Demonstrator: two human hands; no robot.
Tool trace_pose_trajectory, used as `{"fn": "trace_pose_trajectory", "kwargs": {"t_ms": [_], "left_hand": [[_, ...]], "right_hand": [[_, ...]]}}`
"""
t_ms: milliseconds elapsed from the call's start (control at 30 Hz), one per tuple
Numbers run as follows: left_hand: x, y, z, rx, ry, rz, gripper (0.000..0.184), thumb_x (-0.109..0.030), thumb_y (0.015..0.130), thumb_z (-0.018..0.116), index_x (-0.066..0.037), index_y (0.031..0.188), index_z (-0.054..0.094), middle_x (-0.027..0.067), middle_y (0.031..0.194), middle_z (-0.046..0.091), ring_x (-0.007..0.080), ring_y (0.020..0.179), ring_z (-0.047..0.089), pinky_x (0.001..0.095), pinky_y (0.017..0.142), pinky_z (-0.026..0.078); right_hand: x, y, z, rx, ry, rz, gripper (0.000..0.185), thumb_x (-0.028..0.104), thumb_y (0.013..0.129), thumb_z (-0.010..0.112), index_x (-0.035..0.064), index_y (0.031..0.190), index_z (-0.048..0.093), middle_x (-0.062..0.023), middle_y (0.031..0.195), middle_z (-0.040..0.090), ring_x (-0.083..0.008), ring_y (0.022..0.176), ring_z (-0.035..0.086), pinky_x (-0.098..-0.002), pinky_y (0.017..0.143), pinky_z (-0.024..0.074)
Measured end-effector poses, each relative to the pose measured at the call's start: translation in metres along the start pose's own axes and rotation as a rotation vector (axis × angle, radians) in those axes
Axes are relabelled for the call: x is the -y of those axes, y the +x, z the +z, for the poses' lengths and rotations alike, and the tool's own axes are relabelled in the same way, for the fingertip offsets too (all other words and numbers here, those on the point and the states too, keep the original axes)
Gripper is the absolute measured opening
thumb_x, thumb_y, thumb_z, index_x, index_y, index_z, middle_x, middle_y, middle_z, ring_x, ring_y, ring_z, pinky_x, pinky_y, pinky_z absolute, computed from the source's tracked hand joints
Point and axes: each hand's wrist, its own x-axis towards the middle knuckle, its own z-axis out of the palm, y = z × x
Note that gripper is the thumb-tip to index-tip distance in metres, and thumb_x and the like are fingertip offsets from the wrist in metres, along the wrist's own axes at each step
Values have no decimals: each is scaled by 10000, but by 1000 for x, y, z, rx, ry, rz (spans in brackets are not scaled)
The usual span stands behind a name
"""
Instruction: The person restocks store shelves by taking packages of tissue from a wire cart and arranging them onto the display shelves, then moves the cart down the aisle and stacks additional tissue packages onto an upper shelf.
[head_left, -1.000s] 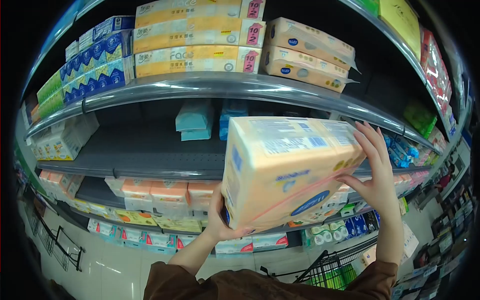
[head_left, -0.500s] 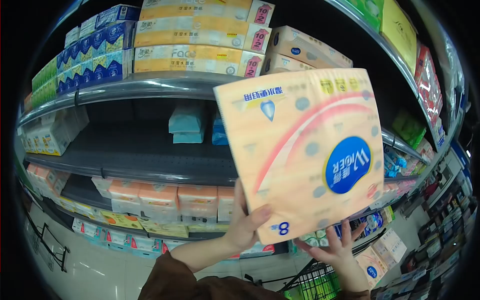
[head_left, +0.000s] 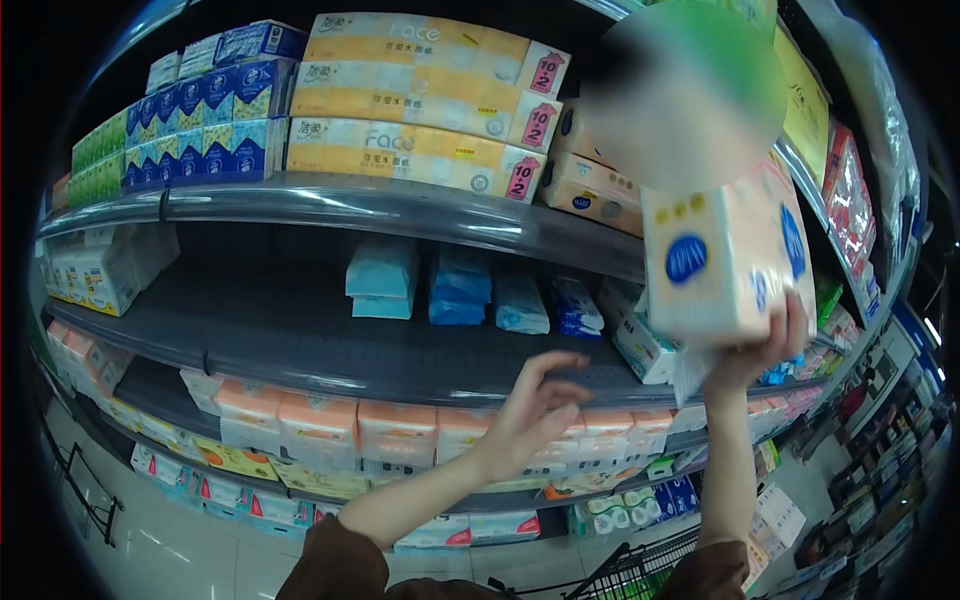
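My right hand [head_left: 765,345] grips a peach-coloured tissue pack [head_left: 715,290] with blue oval logos from below. It holds the pack up beside the top shelf at the right, and a round blur hides the pack's upper part. Behind it on that shelf lie similar peach tissue packs [head_left: 595,195]. My left hand [head_left: 535,415] is empty, its fingers bent and apart, in front of the middle shelf's edge. Nearest to it on that shelf stand small blue-and-white packs [head_left: 522,305] and a blue pack [head_left: 460,285].
Long yellow tissue packs [head_left: 415,150] are stacked on the top shelf [head_left: 400,215], beside blue tissue packs [head_left: 205,150]. Lower shelves hold orange-topped packs [head_left: 318,425]. A black wire cart [head_left: 640,570] stands below at right, with more peach packs [head_left: 775,525] beyond it.
The tissue pack has risen to the right toward the top shelf and turned, showing its narrow side. My left hand has let go of it; my right hand now carries it alone.
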Motion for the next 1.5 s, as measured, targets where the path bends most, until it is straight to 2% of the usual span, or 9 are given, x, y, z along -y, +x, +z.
{"fn": "trace_pose_trajectory", "kwargs": {"t_ms": [133,233,467,700,833,900,1033,1333,1500], "left_hand": [[44,-59,-12,6,-84,-200,544,-173,1032,555,-83,1491,276,130,1515,353,221,1256,543,387,1033,447],[61,-107,-28,-56,-73,-344,490,-133,1042,538,-94,1476,313,127,1498,390,219,1231,572,374,1022,461],[101,-212,-57,-264,-153,-515,421,-169,1061,508,-70,1443,363,131,1414,508,234,1219,600,374,1048,460],[118,-260,-61,-403,-181,-703,315,-164,1071,458,-1,1341,476,155,1364,554,270,1210,610,428,1069,469],[132,-260,-62,-431,-217,-755,308,-159,1073,450,4,1332,488,149,1346,566,263,1205,613,424,1074,471],[133,-248,-62,-363,-220,-739,306,-162,1076,449,-1,1332,491,145,1345,566,261,1203,613,423,1071,473],[147,-230,-57,-248,-209,-730,306,-175,1080,446,-16,1338,489,141,1348,563,259,1203,613,419,1069,473],[159,-229,-44,-220,-247,-760,310,-190,1084,443,-25,1343,483,137,1367,547,260,1218,606,400,1072,469],[151,-236,-52,-289,-217,-761,296,-171,1081,446,-21,1330,497,129,1355,554,254,1212,605,392,1072,469]], "right_hand": [[1,16,58,123,-325,-176,645,190,808,777,118,1391,510,-127,1376,478,-321,1324,416,-480,1123,244],[27,43,61,161,-301,-90,525,60,866,629,158,1378,564,-88,1362,490,-282,1288,434,-470,1092,261],[33,43,84,101,-64,59,670,13,764,667,129,1409,529,-130,1349,491,-332,1280,433,-467,1080,270],[-52,148,99,392,139,119,899,248,714,861,309,1513,454,-175,1384,459,-379,1315,432,-480,1115,369],[-50,149,113,277,-289,-55,877,299,710,878,395,1484,478,-164,1280,511,-346,1182,514,-473,1009,423],[-42,122,128,221,-322,-87,841,302,748,848,383,1494,468,-156,1186,557,-326,1118,542,-462,953,443],[-41,87,166,142,-156,-8,727,178,884,735,212,1537,415,-165,1354,507,-374,1245,504,-477,1038,437],[-68,71,202,382,284,41,492,28,967,557,147,1444,537,-191,1505,479,-418,1383,449,-432,1103,414],[-76,56,236,408,310,149,426,78,993,508,131,1412,567,-172,1533,455,-390,1458,356,-426,1159,352]]}}
